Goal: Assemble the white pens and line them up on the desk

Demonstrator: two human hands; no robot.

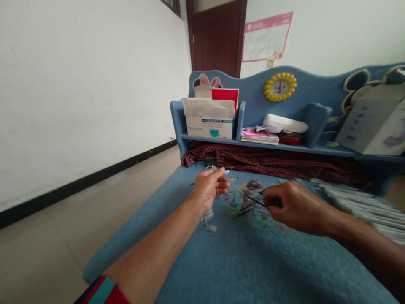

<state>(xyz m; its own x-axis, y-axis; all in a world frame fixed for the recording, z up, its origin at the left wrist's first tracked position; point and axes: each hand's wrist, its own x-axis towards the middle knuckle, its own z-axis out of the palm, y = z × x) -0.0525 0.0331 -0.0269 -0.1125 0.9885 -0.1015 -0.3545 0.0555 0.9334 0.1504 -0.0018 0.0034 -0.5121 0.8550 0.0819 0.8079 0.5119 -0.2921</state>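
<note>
My left hand (pixel 207 190) pinches a clear pen barrel (pixel 233 185) between thumb and fingers, tilted down toward the right. My right hand (pixel 289 207) is closed on a thin dark pen refill (pixel 257 201). The refill's far end meets the lower end of the barrel; how deep it sits inside I cannot tell. Beneath the hands, several dark refills (pixel 245 210) lie loosely on the blue desk (pixel 221 266). Clear pen caps (pixel 209 228) lie just below my left wrist. Another thin refill (pixel 234 178) lies behind my left hand.
A heap of pale pen-like sticks (pixel 360 207) covers the desk's right side. A checked cloth (pixel 268 162) lies along the back under a shelf (pixel 207 138) holding a mask box (pixel 209 126), papers (pixel 260 137) and a white carton (pixel 373 120). A yellow-rimmed clock (pixel 280 87) is on the backboard.
</note>
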